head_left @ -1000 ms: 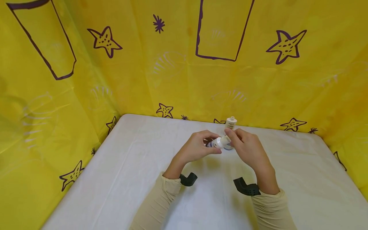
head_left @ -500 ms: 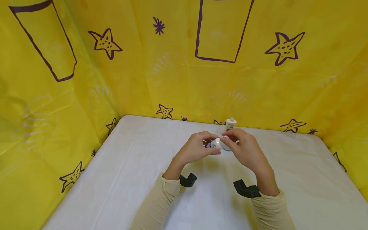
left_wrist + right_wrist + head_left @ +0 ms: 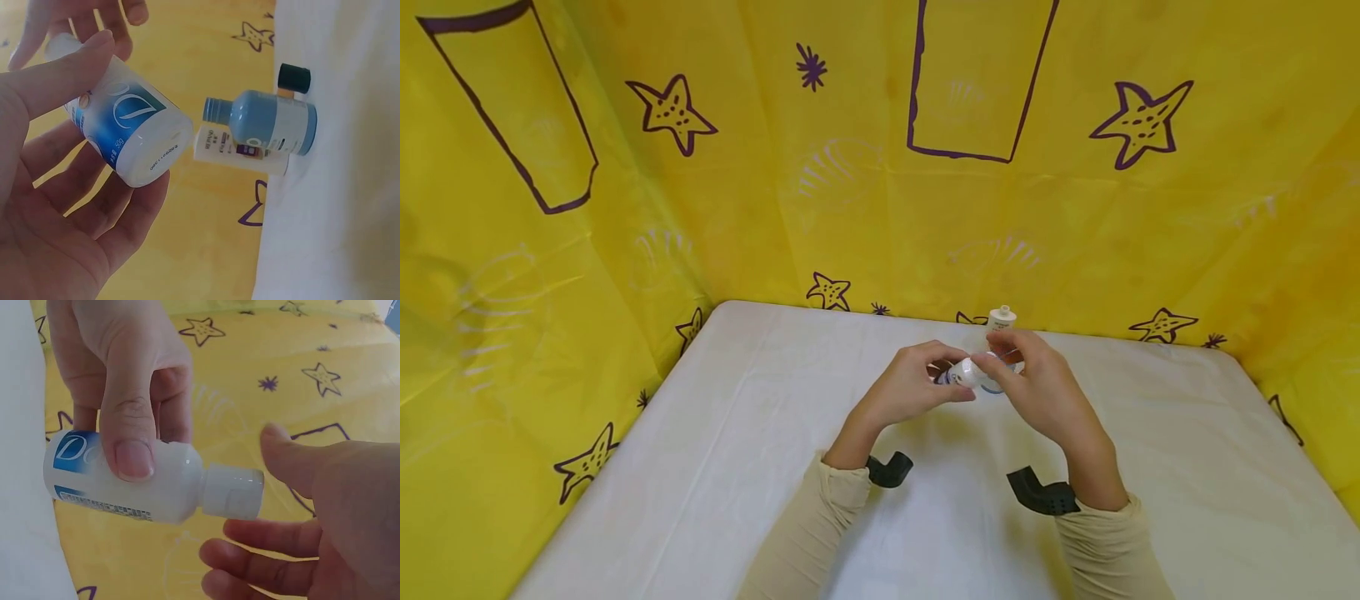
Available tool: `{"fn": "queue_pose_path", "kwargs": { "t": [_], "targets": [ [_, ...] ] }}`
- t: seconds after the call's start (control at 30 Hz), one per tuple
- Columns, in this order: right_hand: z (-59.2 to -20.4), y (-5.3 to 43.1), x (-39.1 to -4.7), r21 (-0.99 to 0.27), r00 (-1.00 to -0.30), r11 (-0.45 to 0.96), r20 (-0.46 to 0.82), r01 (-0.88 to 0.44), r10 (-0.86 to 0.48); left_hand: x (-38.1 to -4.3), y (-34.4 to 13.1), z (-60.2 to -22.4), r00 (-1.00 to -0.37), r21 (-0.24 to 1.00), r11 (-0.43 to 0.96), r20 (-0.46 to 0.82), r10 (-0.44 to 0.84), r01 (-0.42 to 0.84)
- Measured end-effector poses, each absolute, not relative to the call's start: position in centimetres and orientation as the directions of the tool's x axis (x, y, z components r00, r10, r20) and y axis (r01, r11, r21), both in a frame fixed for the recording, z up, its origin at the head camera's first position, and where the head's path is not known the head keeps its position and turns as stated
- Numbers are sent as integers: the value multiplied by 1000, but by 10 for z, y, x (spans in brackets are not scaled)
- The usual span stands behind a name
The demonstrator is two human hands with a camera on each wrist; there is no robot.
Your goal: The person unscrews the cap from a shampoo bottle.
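My left hand (image 3: 917, 383) grips a small white bottle (image 3: 125, 478) with a blue label, thumb on one side and fingers on the other. It is tilted above the table, its white flip-top cap (image 3: 234, 490) pointing toward my right hand (image 3: 331, 512). In the right wrist view the thumb and fingers of that hand stand spread around the cap, with a gap on either side. Past the hands, a blue bottle (image 3: 265, 119) with a bare threaded neck and a white bottle (image 3: 240, 150) stand upright and close together, partly hidden by my right hand in the head view.
A dark green cap (image 3: 294, 78) is beside the blue bottle. White cloth covers the table (image 3: 760, 417), and yellow sheets (image 3: 850, 192) with purple starfish drawings rise at its back and sides. Dark curved pieces (image 3: 1041, 492) are worn on both wrists.
The right hand's fingers have shifted from pinching near the cap's end to spreading around it, over the past second. The left hand and its bottle have stayed almost still.
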State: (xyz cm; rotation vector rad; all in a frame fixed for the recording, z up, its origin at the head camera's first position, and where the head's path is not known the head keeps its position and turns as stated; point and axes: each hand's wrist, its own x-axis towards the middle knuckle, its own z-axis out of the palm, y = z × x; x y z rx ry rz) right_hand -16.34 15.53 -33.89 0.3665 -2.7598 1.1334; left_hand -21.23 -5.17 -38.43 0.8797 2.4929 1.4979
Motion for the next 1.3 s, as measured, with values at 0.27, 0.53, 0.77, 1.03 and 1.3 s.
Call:
{"fn": "queue_pose_path", "kwargs": {
  "t": [0.27,0.53,0.77,1.03,1.3],
  "targets": [
    [-336,157,-161,-619,-987,769,127,-156,-98,-211,-47,-386,-819,834,337,214,533,438],
    [-338,159,-160,-615,-952,728,234,-301,-197,-211,-46,-384,-821,824,362,201,534,437],
    [-338,160,-159,-604,-897,664,320,-440,-304,-212,-49,-386,-828,828,358,205,522,431],
    [-336,161,-158,-654,-952,693,237,-304,-194,-209,-47,-386,-827,824,368,197,527,431],
    [-334,161,-160,-595,-984,784,122,-176,-129,-208,-45,-386,-824,827,362,196,532,431]
  ]
}}
